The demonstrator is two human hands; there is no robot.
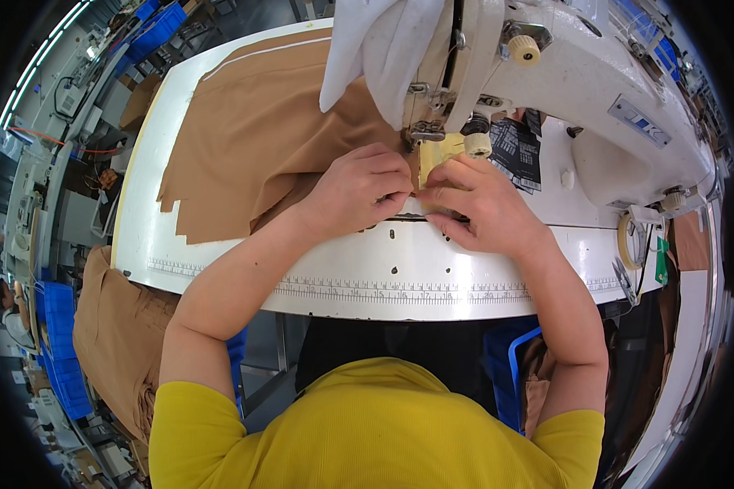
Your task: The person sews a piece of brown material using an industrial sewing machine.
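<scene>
Both the left hand (357, 189) and the right hand (483, 204) are pinching, fingers closed, the brown cloth (257, 134) lying under them, just before the sewing machine (546, 73).

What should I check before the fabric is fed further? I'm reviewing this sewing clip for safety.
1. Left hand flat on the tan woven fabric: ok.
2. Right hand pinching the fabric edge beside the left hand: ok.
3. Fingertips away from the metal presser foot: not ok, they sit very close.
4. Needle position: cannot tell, hidden.
5. White cloth draped on the white sewing machine stays off the seam: ok.
</scene>
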